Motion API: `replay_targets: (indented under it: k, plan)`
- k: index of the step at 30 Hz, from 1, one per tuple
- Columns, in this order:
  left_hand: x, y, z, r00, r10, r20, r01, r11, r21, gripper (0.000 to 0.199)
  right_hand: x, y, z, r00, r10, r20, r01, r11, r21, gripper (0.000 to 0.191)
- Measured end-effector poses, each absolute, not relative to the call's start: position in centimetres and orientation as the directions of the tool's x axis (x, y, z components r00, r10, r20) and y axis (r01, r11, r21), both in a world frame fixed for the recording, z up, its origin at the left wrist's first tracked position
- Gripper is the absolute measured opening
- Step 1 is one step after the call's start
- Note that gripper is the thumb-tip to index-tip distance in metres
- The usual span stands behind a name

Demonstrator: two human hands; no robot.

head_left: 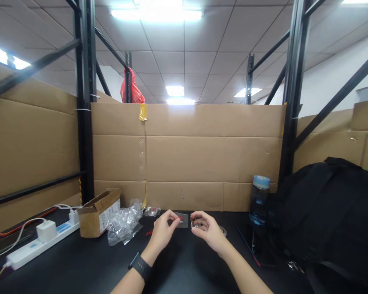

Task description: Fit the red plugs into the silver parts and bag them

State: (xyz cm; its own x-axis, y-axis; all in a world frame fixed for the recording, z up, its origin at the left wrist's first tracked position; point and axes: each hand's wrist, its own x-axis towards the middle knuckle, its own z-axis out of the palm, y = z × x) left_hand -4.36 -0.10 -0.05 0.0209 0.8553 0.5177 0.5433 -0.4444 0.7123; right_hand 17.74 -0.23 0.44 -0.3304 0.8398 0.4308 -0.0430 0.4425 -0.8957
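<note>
My left hand (164, 227), with a dark watch on the wrist, pinches a small red piece (180, 219) between thumb and fingertips. Just right of it, my right hand (207, 232) curls its thumb and fingers around something small, clear and shiny, too small to make out. A flat clear plastic bag (184, 223) lies on the black table between and behind the hands. Another thin red piece (149, 233) lies by the left side of my left hand. Partly hidden behind my right hand is a ring like a tape roll (223, 231).
On the left stand an opened cardboard box (90, 220), crumpled clear plastic (122, 224) and a white power strip (27, 249) with plugs. A small clear bag (152, 211) lies behind. At right are a water bottle (259, 200) and a black backpack (328, 220). Cardboard walls (184, 159) enclose the table.
</note>
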Motion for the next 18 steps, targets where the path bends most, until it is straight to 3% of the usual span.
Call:
replay_targets:
  k: [4, 8, 18]
  plan:
    - [-3.6, -0.2, -0.6, 0.070, 0.862, 0.502, 0.490, -0.469, 0.735, 0.013, 17.6, 0.1, -0.1, -0.314, 0.849, 0.426, -0.077, 0.425, -0.902, 0.043]
    - [-3.1, -0.3, -0.8, 0.098, 0.878, 0.469, 0.495, -0.452, 0.742, 0.025, 17.3, 0.3, -0.6, -0.323, 0.850, 0.416, -0.061, 0.420, -0.905, 0.045]
    - [-1.8, -0.8, -1.0, 0.162, 0.876, 0.453, 0.409, -0.478, 0.778, 0.017, 16.6, -0.2, -0.9, -0.342, 0.857, 0.386, -0.053, 0.393, -0.918, 0.048]
